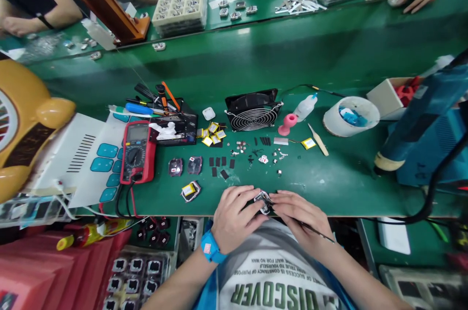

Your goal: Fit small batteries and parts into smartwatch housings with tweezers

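Close to the bench's front edge, my left hand (237, 212), with a blue band at the wrist, grips a small watch case (263, 201) with a pale rim and dark inside. My right hand (303, 217) is closed around a thin dark tool (318, 232), perhaps tweezers; its back end sticks out towards the wrist and the fingers hide much of it. Those fingertips meet the right side of the case. Left of my hands lies another open case with a yellow battery (189, 189). Ahead are black pads (224, 174) and scattered tiny parts (263, 159).
A red multimeter (138, 151), tool holder (177, 127) and loose batteries (213, 133) stand left. A fan (253, 110), bottle (305, 106), white tub (351, 127) and blue hot-air handle (413, 125) line the back and right. Co-workers' arms (62, 3) show across the bench.
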A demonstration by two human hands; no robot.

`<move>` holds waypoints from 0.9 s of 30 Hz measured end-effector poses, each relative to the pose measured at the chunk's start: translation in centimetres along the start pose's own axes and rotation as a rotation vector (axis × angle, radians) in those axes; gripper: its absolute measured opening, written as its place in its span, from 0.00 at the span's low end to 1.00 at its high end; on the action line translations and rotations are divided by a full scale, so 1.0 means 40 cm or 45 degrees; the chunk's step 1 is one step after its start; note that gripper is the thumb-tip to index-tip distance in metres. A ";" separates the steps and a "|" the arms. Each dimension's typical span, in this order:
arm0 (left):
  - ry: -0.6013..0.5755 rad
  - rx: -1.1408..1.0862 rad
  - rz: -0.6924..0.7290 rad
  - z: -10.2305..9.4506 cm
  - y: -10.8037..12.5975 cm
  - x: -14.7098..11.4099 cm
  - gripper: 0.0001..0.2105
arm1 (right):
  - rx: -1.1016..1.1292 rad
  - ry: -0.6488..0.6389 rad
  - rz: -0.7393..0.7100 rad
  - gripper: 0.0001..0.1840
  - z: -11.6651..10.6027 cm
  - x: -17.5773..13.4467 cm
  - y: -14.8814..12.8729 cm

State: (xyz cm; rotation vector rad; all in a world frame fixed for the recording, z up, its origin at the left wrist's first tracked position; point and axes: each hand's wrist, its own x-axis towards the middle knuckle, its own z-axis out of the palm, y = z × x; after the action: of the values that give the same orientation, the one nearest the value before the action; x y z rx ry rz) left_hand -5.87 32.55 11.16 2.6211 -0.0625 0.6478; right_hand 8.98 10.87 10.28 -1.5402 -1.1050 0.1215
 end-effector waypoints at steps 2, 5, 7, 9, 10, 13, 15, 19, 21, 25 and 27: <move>-0.014 0.003 0.004 -0.001 -0.001 -0.001 0.08 | 0.013 0.004 0.007 0.24 -0.001 0.001 -0.004; -0.014 -0.003 0.010 -0.002 -0.003 0.000 0.08 | 0.005 0.002 0.003 0.22 -0.004 0.000 -0.009; -0.004 -0.007 0.011 -0.003 -0.003 0.001 0.08 | -0.034 -0.009 -0.023 0.20 -0.005 -0.002 -0.010; -0.004 -0.009 0.014 -0.003 -0.003 0.002 0.08 | -0.072 -0.012 -0.058 0.20 -0.001 -0.005 -0.008; -0.007 -0.007 0.016 -0.002 -0.003 0.002 0.08 | -0.084 -0.010 -0.069 0.21 0.001 -0.007 -0.007; -0.013 0.008 0.020 -0.002 -0.004 0.000 0.08 | -0.099 0.019 -0.083 0.24 0.012 -0.013 -0.006; -0.020 0.024 0.018 -0.001 -0.005 -0.001 0.07 | -0.114 0.049 -0.092 0.25 0.016 -0.016 -0.006; -0.016 0.018 0.008 -0.002 -0.007 -0.004 0.07 | -0.107 0.083 -0.097 0.28 0.017 -0.018 -0.006; -0.018 0.005 0.003 -0.002 -0.007 -0.006 0.07 | -0.091 0.069 -0.093 0.31 0.016 -0.019 -0.005; -0.065 0.006 -0.012 -0.002 -0.007 -0.010 0.08 | -0.068 0.054 -0.055 0.37 0.017 -0.023 -0.005; -0.075 0.005 -0.012 -0.002 -0.007 -0.011 0.09 | -0.051 0.066 -0.005 0.37 0.020 -0.026 -0.008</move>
State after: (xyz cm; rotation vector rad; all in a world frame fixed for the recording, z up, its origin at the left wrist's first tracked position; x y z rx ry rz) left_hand -6.25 32.81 10.93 2.6429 -0.0661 0.5684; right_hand 7.75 10.71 9.79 -1.5686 -1.0754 0.0565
